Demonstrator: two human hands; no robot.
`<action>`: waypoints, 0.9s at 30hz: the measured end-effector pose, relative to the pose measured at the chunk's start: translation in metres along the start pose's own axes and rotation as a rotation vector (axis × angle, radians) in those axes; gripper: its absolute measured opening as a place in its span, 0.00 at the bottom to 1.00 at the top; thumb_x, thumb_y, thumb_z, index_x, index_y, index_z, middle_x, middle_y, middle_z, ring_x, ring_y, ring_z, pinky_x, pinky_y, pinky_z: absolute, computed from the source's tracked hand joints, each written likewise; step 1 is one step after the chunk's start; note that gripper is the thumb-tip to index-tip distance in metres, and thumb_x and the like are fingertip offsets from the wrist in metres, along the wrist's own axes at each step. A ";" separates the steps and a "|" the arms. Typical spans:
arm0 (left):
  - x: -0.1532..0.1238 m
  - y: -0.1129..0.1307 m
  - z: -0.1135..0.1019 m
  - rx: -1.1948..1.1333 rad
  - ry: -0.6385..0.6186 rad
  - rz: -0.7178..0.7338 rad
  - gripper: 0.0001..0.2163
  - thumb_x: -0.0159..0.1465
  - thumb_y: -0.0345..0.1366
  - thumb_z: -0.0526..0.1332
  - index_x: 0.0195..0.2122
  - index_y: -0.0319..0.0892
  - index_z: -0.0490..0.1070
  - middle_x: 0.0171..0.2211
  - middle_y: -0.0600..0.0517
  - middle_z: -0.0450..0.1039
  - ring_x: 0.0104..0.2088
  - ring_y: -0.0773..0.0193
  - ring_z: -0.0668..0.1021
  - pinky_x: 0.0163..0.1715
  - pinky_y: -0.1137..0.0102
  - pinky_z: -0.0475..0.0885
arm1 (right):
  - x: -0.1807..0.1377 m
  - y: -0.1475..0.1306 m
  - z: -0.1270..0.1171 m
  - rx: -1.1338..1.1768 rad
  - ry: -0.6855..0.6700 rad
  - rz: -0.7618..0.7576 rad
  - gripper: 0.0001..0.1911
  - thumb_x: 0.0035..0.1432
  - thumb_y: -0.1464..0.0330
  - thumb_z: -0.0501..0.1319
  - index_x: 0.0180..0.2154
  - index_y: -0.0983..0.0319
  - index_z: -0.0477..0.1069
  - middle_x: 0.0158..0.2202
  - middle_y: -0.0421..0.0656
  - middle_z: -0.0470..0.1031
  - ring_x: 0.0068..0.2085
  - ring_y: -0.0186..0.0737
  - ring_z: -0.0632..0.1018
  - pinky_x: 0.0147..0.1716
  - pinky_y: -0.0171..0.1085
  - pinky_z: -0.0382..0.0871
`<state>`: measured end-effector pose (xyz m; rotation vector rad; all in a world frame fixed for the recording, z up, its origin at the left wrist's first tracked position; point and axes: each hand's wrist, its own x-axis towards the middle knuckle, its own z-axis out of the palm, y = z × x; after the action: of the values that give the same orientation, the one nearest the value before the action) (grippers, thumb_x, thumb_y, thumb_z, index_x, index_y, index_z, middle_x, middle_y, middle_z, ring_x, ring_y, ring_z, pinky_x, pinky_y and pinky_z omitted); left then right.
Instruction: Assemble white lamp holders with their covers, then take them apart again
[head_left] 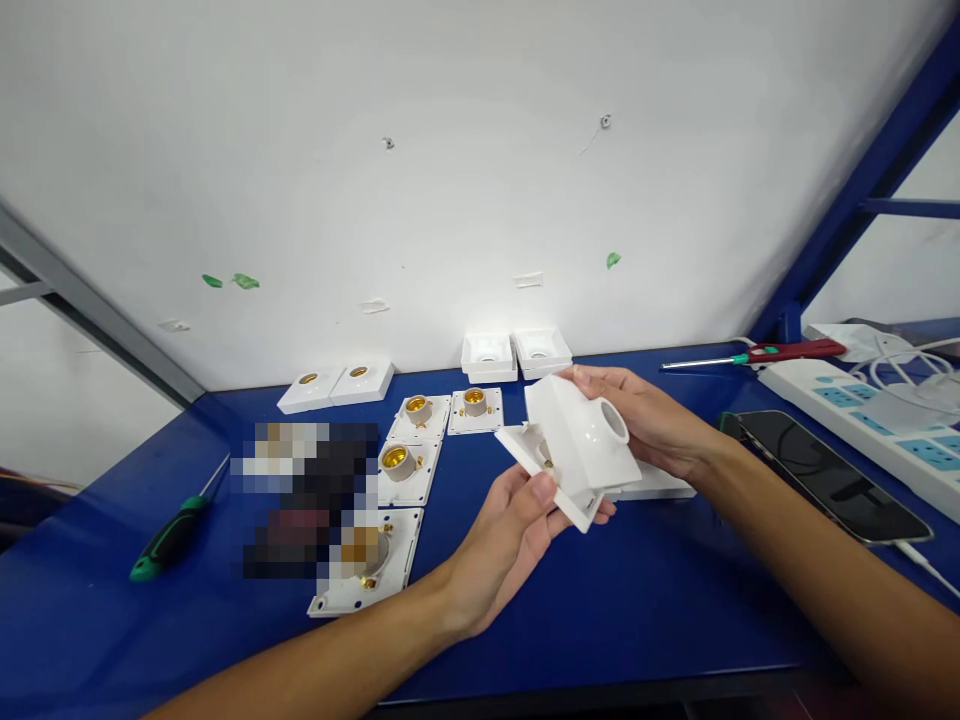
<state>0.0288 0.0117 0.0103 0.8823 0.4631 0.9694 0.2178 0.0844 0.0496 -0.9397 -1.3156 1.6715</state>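
Both hands hold a white square lamp-socket housing point(581, 440) above the blue table point(637, 590), tilted, its round socket opening facing right. My left hand point(514, 530) grips its lower left edge from below, thumb on the plate. My right hand point(645, 420) wraps round its far side, fingers curled over the top. A second white plate point(521, 447) sits against the housing's left side; brass shows between them.
Several white base plates with brass sockets point(401, 465) lie left of centre, with two white covers point(514, 353) by the wall. A green screwdriver point(172, 540) lies at left, a red-handled one point(780, 352) at right. A phone point(825, 475) and power strip point(877, 425) sit far right.
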 end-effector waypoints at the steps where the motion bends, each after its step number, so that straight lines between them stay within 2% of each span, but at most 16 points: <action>1: 0.001 0.000 -0.001 -0.020 -0.009 -0.009 0.27 0.65 0.54 0.69 0.56 0.37 0.75 0.49 0.39 0.79 0.47 0.51 0.81 0.57 0.56 0.72 | 0.000 0.001 0.002 -0.004 -0.005 0.006 0.23 0.58 0.47 0.70 0.42 0.59 0.81 0.28 0.38 0.76 0.26 0.32 0.71 0.24 0.32 0.63; 7: 0.004 0.000 -0.002 -0.067 -0.089 -0.050 0.27 0.65 0.54 0.69 0.55 0.36 0.78 0.45 0.39 0.80 0.46 0.52 0.81 0.55 0.58 0.73 | -0.001 0.004 0.010 0.046 -0.009 0.059 0.24 0.57 0.45 0.70 0.40 0.59 0.80 0.28 0.38 0.77 0.26 0.32 0.73 0.22 0.31 0.65; 11: 0.004 -0.001 -0.002 -0.083 -0.080 -0.058 0.25 0.65 0.53 0.70 0.53 0.36 0.79 0.45 0.40 0.80 0.46 0.52 0.80 0.54 0.58 0.73 | 0.000 0.004 0.011 0.052 -0.029 0.103 0.26 0.55 0.44 0.70 0.40 0.60 0.79 0.28 0.39 0.77 0.25 0.33 0.74 0.21 0.32 0.65; 17: 0.007 0.001 -0.003 -0.095 -0.079 -0.025 0.24 0.68 0.53 0.66 0.52 0.37 0.79 0.48 0.39 0.78 0.46 0.52 0.80 0.51 0.59 0.75 | 0.001 0.006 0.013 0.070 0.024 0.063 0.24 0.56 0.46 0.70 0.41 0.59 0.80 0.31 0.42 0.78 0.27 0.35 0.75 0.24 0.34 0.68; 21: 0.008 0.001 -0.004 -0.115 -0.118 -0.045 0.22 0.70 0.52 0.64 0.54 0.38 0.79 0.44 0.41 0.79 0.43 0.54 0.81 0.46 0.62 0.75 | 0.002 0.012 0.014 0.065 -0.004 0.013 0.23 0.57 0.45 0.69 0.40 0.57 0.80 0.31 0.40 0.76 0.28 0.33 0.73 0.26 0.33 0.66; 27: 0.011 0.003 -0.007 -0.085 -0.111 -0.049 0.23 0.68 0.52 0.67 0.52 0.36 0.79 0.46 0.40 0.78 0.44 0.53 0.80 0.46 0.62 0.75 | 0.005 0.017 0.014 0.025 0.017 -0.018 0.23 0.60 0.44 0.67 0.40 0.56 0.78 0.30 0.38 0.74 0.28 0.34 0.71 0.25 0.33 0.64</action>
<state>0.0282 0.0250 0.0088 0.8390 0.3450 0.8846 0.2008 0.0814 0.0351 -0.9231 -1.2858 1.6596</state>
